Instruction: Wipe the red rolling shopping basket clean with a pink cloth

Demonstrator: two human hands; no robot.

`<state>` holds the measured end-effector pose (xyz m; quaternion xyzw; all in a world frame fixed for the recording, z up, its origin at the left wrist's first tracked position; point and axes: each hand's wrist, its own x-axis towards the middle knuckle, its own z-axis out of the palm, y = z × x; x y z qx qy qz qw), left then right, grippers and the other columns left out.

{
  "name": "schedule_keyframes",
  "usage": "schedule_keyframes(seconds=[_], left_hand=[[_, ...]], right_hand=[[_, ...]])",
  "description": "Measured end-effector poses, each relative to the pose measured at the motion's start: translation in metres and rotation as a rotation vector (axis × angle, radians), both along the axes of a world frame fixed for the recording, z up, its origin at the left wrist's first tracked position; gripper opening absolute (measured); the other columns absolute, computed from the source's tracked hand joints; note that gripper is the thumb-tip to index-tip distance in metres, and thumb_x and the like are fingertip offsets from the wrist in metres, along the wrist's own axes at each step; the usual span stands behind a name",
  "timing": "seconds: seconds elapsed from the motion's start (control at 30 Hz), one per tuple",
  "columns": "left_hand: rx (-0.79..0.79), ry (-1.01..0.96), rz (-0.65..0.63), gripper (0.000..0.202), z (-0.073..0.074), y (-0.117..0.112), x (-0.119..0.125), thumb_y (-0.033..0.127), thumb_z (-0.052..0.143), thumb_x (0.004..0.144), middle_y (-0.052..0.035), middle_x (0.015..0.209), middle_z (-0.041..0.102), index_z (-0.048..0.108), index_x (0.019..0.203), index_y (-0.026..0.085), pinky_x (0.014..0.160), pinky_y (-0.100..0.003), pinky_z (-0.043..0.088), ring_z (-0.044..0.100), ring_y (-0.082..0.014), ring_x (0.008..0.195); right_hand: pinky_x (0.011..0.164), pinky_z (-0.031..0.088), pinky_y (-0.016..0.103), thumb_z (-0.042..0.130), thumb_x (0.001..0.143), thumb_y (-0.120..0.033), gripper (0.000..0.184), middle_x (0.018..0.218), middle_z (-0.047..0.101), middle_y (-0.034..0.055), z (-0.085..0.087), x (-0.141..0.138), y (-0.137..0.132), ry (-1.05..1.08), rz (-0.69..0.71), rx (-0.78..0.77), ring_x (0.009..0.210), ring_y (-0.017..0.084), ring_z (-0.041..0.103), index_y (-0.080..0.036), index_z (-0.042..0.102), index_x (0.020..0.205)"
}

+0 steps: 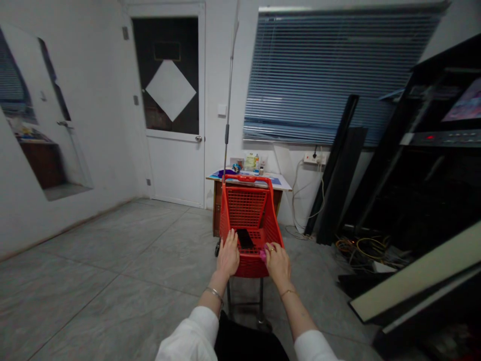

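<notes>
A small red shopping cart (248, 210) stands on the tiled floor straight ahead of me. My left hand (228, 254) rests on the near left rim of its basket with the fingers laid flat. My right hand (277, 259) is curled over the near right rim, around a small pink thing (262, 256) that I cannot name. A flat black object (245, 238) lies inside the basket between my hands.
Beyond the cart stands a small wooden table (280, 184) with bottles and papers on it. A white door (173, 165) is at the back left. Black panels (338, 170) lean by the blinds, a dark cabinet (432, 165) and loose cables (361, 248) are at the right.
</notes>
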<state>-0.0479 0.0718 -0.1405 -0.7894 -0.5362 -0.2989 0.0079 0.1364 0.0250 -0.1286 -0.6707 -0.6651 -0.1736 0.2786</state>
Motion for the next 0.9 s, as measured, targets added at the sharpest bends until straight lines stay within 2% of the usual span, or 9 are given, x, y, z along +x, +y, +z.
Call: schedule_keyframes(seconds=[0.1,0.2,0.47,0.7,0.9], left_hand=[[-0.003,-0.023,0.03,0.057,-0.003,0.0,0.007,0.012,0.026,0.094,-0.018,0.161,0.019,0.028,0.151,0.006,0.119,-0.051,0.026,0.016,-0.0248,0.15],[0.009,-0.019,0.053,0.057,-0.007,0.001,0.009,0.014,0.026,0.095,-0.0166,0.161,0.021,0.026,0.152,0.008,0.118,-0.053,0.026,0.015,-0.025,0.15],[0.09,0.056,0.042,0.061,-0.013,0.01,-0.011,0.011,0.031,0.091,-0.0156,0.16,0.025,0.027,0.152,0.009,0.118,-0.049,0.028,0.022,-0.0234,0.149],[0.106,0.04,0.048,0.057,-0.013,0.02,-0.025,0.011,0.032,0.091,-0.0168,0.157,0.031,0.034,0.149,0.008,0.116,-0.046,0.033,0.029,-0.0246,0.146],[0.159,0.037,0.003,0.058,-0.016,0.017,-0.028,0.009,0.035,0.088,-0.0155,0.155,0.037,0.039,0.146,0.008,0.115,-0.043,0.036,0.032,-0.0235,0.145]], right_hand=[[0.083,0.039,0.031,0.035,0.101,-0.029,0.037,0.111,0.065,0.0113,-0.001,0.009,0.0,0.009,-0.064,0.019,0.093,0.019,0.057,-0.017,0.069,0.114],[0.08,0.037,0.031,0.041,0.1,-0.031,0.033,0.104,0.065,0.0094,-0.001,0.001,-0.003,-0.027,-0.035,-0.017,0.087,0.017,0.057,-0.02,0.069,0.112],[0.078,0.035,0.031,0.045,0.099,-0.029,0.027,0.102,0.065,0.0082,-0.001,-0.022,-0.014,-0.04,-0.072,0.049,0.087,0.019,0.055,-0.022,0.068,0.11],[0.073,0.033,0.032,0.048,0.098,-0.028,0.023,0.095,0.064,0.0084,-0.003,-0.05,-0.021,-0.045,-0.12,0.127,0.081,0.019,0.053,-0.021,0.068,0.106],[0.075,0.035,0.035,0.048,0.097,-0.027,0.025,0.103,0.065,0.0105,-0.003,-0.056,-0.034,-0.012,-0.166,0.177,0.084,0.021,0.054,-0.021,0.067,0.111]])
